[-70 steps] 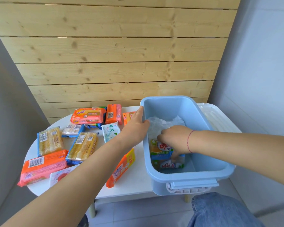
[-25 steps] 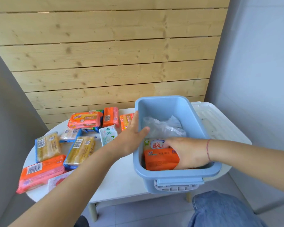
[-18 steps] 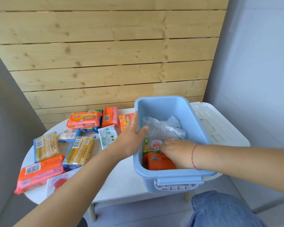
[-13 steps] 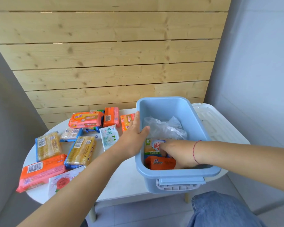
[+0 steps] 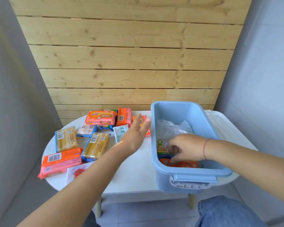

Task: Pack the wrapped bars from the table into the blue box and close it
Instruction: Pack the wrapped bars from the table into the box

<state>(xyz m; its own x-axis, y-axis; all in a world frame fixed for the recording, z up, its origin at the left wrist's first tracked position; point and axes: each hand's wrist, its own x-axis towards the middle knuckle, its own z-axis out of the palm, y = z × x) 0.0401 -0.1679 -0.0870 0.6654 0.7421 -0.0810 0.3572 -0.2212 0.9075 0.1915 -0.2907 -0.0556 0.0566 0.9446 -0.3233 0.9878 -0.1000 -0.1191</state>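
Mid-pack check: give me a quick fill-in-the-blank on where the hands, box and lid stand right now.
The right hand reaches into the ___ plastic box.
The left hand, over the round white table, holds ___.
The translucent white lid lies on the box's ___ side.
The crumpled clear plastic bag lies ___ the box.
Missing words: blue; nothing; right; inside.

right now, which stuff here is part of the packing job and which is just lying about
Job: blue box; white lid beside it; loose bars on the table; packed bars; left hand over the table; right hand inside the box.
Lying about: clear bag in the box; wood wall; jeans.
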